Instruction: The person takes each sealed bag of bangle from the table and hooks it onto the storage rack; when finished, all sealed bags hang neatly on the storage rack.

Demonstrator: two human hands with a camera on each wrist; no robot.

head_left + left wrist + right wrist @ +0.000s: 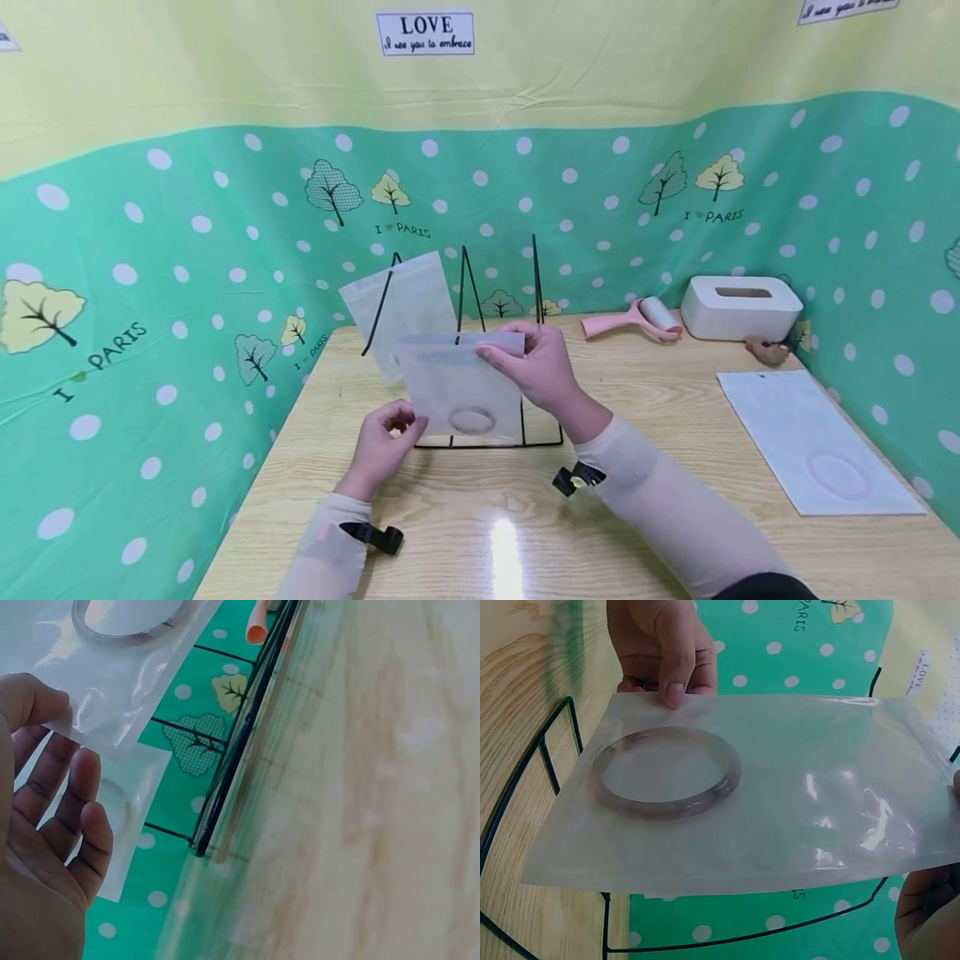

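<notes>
Both hands hold up a translucent plastic bag (457,379) with a greyish-brown bangle (665,810) lying inside near its lower end. The left hand (381,446) pinches the bag's lower left corner between thumb and fingers; its other fingers curl loosely in the left wrist view. At the upper right corner, the right hand (542,367) pinches the top edge with its thumb in front. Just behind the bag stands a black wire rack (487,447). A second translucent bag (408,296) leans in the rack's left section, its lower part overlapped by the held bag.
To the right on the wooden table (637,533) lies a white sheet-like bag (795,425) with a pale ring shape. At the back right are a pink lint roller (615,323), a white tissue box (742,321) and a small brown object (767,351). A patterned curtain (247,208) encloses the table.
</notes>
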